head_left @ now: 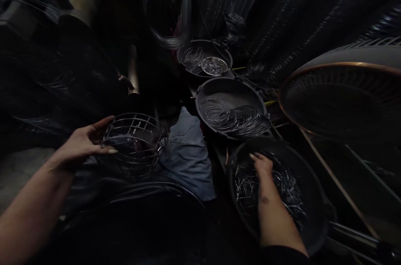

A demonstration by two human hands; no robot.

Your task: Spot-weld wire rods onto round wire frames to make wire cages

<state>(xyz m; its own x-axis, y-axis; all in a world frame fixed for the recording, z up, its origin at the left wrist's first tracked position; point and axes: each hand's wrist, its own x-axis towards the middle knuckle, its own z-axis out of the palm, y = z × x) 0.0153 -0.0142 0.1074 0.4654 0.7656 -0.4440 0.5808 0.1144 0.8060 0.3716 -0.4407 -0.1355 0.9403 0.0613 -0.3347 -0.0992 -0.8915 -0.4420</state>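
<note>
My left hand (85,143) grips the rim of a round wire cage (135,142), a dome of thin metal rings and ribs held above my lap. My right hand (262,165) reaches down into a dark round pan (313,198) full of short shiny wire pieces (286,192); its fingers are curled down among them, and I cannot make out what they pinch.
A second pan (232,89) behind holds several thin wire rings (233,117). A third pan (205,46) farther back holds small wire discs. A coil of wire (171,6) hangs above. A large fan guard (341,94) sits at right, blue denim cloth (188,152) in the middle.
</note>
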